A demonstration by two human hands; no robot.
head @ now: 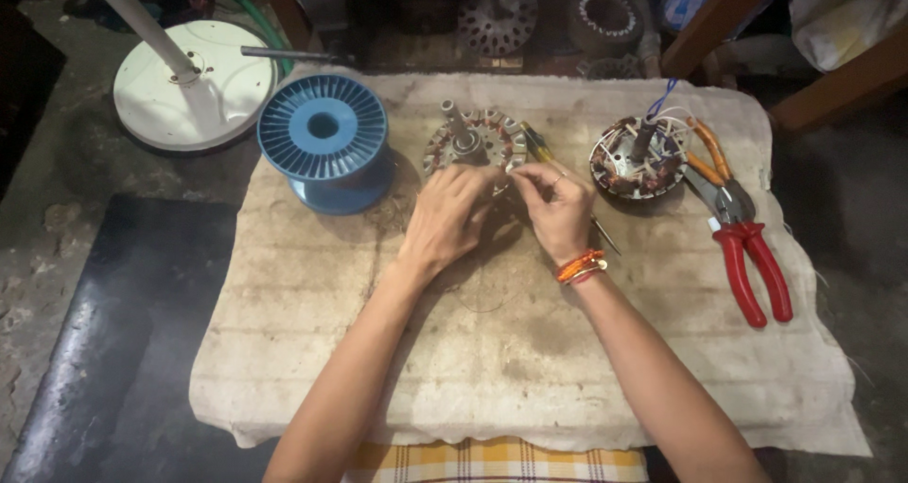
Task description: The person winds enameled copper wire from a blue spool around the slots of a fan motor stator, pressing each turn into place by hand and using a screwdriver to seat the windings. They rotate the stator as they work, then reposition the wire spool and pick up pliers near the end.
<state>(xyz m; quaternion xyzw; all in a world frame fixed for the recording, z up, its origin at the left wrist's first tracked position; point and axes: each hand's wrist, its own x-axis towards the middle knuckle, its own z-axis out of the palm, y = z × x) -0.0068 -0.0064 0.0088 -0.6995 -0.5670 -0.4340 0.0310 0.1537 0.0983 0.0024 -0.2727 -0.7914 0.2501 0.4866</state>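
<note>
Stator (476,139): round, slotted w/ copper windings, shaft upright, just above hands.
Left hand (446,220): fingers curled on stator's near edge.
Right hand (560,210): pinched at same edge, grip contents unclear.

My left hand (445,220) covers the near edge of the stator (473,142), and my right hand (560,209) hides the rest of that side. Whatever my fingertips pinch there is too small to tell; it may be wire. The screwdriver (541,148) runs under my right hand, so only its handle and tip show. The stand (194,81) has its pole cut off at the top edge. The parts (549,15) behind the cloth (492,369) sit in the dark, too dim to make out. My elbows fall off the bottom edge.
</note>
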